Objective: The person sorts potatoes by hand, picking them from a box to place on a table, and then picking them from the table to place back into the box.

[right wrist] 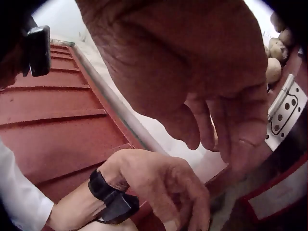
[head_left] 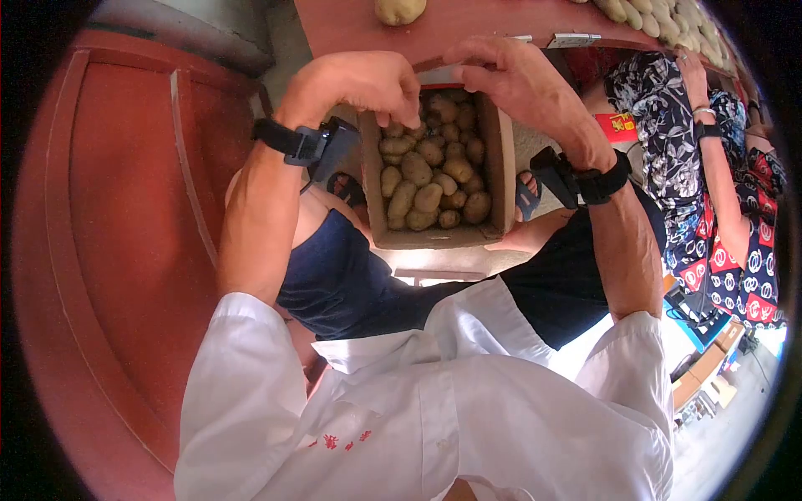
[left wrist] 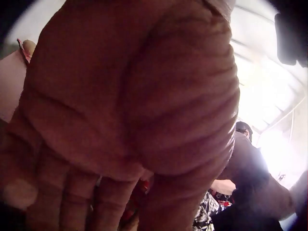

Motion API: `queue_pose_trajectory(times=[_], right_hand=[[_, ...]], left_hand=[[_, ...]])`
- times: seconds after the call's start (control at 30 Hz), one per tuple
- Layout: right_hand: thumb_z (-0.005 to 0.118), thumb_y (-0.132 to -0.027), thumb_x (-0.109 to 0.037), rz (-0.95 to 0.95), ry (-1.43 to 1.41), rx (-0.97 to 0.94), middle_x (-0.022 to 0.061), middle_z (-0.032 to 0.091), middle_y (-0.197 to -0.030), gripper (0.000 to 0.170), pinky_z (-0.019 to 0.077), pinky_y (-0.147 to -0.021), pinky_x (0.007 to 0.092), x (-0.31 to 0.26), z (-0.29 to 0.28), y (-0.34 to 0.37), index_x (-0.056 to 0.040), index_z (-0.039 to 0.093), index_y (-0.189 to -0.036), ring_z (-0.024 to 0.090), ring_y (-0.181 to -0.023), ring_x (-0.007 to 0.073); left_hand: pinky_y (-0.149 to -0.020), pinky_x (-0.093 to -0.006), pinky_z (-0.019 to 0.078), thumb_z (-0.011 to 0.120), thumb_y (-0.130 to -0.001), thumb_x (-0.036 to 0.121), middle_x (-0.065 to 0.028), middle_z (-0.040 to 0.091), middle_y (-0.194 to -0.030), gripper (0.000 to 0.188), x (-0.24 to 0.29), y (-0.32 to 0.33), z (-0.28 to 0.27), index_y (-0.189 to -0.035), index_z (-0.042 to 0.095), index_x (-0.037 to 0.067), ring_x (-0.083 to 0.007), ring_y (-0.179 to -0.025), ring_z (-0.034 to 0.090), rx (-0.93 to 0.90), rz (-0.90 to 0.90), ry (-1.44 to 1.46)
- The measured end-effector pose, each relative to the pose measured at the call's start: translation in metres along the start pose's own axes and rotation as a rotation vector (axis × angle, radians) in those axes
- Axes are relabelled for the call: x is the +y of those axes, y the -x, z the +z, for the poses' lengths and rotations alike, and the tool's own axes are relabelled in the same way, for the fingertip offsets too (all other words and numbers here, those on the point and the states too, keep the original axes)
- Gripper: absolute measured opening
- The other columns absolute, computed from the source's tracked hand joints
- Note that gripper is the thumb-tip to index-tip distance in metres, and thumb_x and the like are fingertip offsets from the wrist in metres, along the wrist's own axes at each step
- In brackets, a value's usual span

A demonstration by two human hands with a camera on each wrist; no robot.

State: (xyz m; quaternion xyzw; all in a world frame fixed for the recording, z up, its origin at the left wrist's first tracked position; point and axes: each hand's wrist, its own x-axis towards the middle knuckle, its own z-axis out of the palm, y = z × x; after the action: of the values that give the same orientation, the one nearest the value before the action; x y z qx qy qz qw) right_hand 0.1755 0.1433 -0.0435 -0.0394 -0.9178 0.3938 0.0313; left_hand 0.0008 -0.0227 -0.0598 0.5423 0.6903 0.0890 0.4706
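In the head view my left hand [head_left: 368,82] hangs over the upper left of a cardboard box [head_left: 508,167], its fingers bent loosely downward, holding nothing. Facing it, my right hand [head_left: 522,83] is above the box's upper right corner, with fingers reaching left and nothing in them. A gap separates the hands. Potatoes [head_left: 428,197] fill the box below. The left wrist view shows the left palm [left wrist: 120,96] close up, fingers relaxed. In the right wrist view the right hand [right wrist: 192,67] has loosely extended fingers, above the left hand [right wrist: 159,183].
A red table [head_left: 351,25] runs along the top, with a single potato [head_left: 399,10] near its edge and a potato pile [head_left: 668,21] at the right. Another person's arm [head_left: 718,167] is at the right. A red door [head_left: 134,167] stands at left.
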Motion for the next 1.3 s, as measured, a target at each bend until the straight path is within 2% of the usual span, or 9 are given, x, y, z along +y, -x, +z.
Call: queue_pose_trajectory(times=[0.1, 0.17, 0.4, 0.5, 0.57, 0.7, 0.83, 1.07, 1.3], right_hand=[[0.065, -0.096, -0.016, -0.024, 0.080, 0.015, 0.0080, 0.070, -0.090, 0.029, 0.0526, -0.079, 0.0311, -0.003, -0.005, -0.002, 0.0020, 0.068, -0.119, 0.064, -0.084, 0.0157], [0.064, -0.093, -0.020, 0.012, 0.047, 0.110, 0.0216, 0.073, -0.093, 0.025, 0.0551, -0.079, 0.0434, -0.001, -0.007, -0.003, -0.0029, 0.073, -0.108, 0.072, -0.088, 0.0376], [0.065, -0.094, -0.018, 0.108, -0.038, 0.171, 0.0225, 0.072, -0.092, 0.024, 0.0546, -0.079, 0.0414, -0.001, -0.026, -0.008, -0.0001, 0.072, -0.108, 0.072, -0.085, 0.0348], [0.065, -0.094, -0.018, 0.178, -0.066, 0.166, 0.0234, 0.072, -0.093, 0.024, 0.0548, -0.081, 0.0407, 0.000, -0.031, -0.014, 0.0003, 0.071, -0.107, 0.072, -0.088, 0.0345], [0.065, -0.094, -0.018, 0.181, -0.066, 0.184, 0.0237, 0.072, -0.093, 0.024, 0.0548, -0.081, 0.0407, 0.001, -0.029, -0.017, 0.0002, 0.071, -0.107, 0.072, -0.089, 0.0345], [0.066, -0.093, -0.019, 0.187, -0.053, 0.220, 0.0233, 0.072, -0.094, 0.024, 0.0548, -0.082, 0.0415, 0.008, -0.023, -0.025, -0.0001, 0.072, -0.107, 0.072, -0.090, 0.0355], [0.066, -0.092, -0.021, 0.245, -0.002, 0.192, 0.0231, 0.072, -0.095, 0.025, 0.0548, -0.084, 0.0439, 0.004, -0.023, -0.029, -0.0014, 0.072, -0.107, 0.072, -0.092, 0.0392], [0.066, -0.091, -0.020, 0.241, 0.012, 0.209, 0.0233, 0.072, -0.095, 0.025, 0.0549, -0.085, 0.0441, 0.013, -0.035, -0.029, -0.0011, 0.072, -0.106, 0.071, -0.093, 0.0405], [0.066, -0.092, -0.026, 0.279, 0.056, 0.518, 0.0229, 0.073, -0.102, 0.034, 0.0546, -0.086, 0.0441, 0.053, -0.065, -0.050, -0.0030, 0.069, -0.116, 0.071, -0.099, 0.0401]], left_hand=[[-0.063, -0.0313, 0.0519, 0.074, -0.086, 0.026, -0.0036, 0.070, -0.077, 0.028, -0.002, 0.011, -0.009, -0.093, 0.074, -0.001, -0.0135, -0.068, 0.065, 0.059, -0.025, 0.088], [-0.062, -0.0298, 0.0508, 0.072, -0.087, 0.026, -0.0024, 0.070, -0.077, 0.027, -0.001, 0.020, -0.026, -0.093, 0.075, 0.000, -0.0118, -0.068, 0.064, 0.108, -0.073, 0.093], [-0.061, -0.0302, 0.0513, 0.066, -0.094, 0.024, -0.0047, 0.070, -0.076, 0.025, -0.038, 0.018, -0.044, -0.090, 0.072, 0.001, -0.0126, -0.069, 0.068, 0.402, -0.095, 0.266], [-0.064, -0.0324, 0.0532, 0.066, -0.096, 0.026, -0.0079, 0.072, -0.077, 0.029, -0.040, 0.007, -0.046, -0.093, 0.072, -0.002, -0.0151, -0.067, 0.068, 0.704, -0.224, 0.182], [-0.086, -0.0453, 0.0546, 0.065, -0.095, 0.032, -0.0232, 0.075, -0.101, 0.038, -0.037, -0.005, -0.046, -0.104, 0.071, -0.004, -0.0374, -0.096, 0.072, 0.928, -0.215, 0.144], [-0.102, -0.0489, 0.0481, 0.067, -0.094, 0.039, -0.0295, 0.065, -0.127, 0.051, -0.020, -0.027, -0.049, -0.123, 0.064, -0.004, -0.0432, -0.119, 0.062, 0.952, -0.169, 0.091], [-0.104, -0.0487, 0.0477, 0.076, -0.088, 0.043, -0.0299, 0.061, -0.131, 0.068, -0.004, -0.047, -0.048, -0.132, 0.056, -0.004, -0.0437, -0.123, 0.060, 0.943, -0.150, 0.010], [-0.100, -0.0567, 0.0482, 0.077, -0.086, 0.041, -0.0269, 0.059, -0.131, 0.063, 0.011, -0.061, -0.049, -0.128, 0.054, 0.002, -0.0470, -0.123, 0.058, 0.919, -0.230, -0.104], [-0.103, -0.0529, 0.0488, 0.080, -0.084, 0.032, -0.0251, 0.057, -0.136, 0.066, 0.027, -0.057, -0.053, -0.138, 0.052, 0.007, -0.0461, -0.125, 0.057, 0.864, -0.266, -0.148]])
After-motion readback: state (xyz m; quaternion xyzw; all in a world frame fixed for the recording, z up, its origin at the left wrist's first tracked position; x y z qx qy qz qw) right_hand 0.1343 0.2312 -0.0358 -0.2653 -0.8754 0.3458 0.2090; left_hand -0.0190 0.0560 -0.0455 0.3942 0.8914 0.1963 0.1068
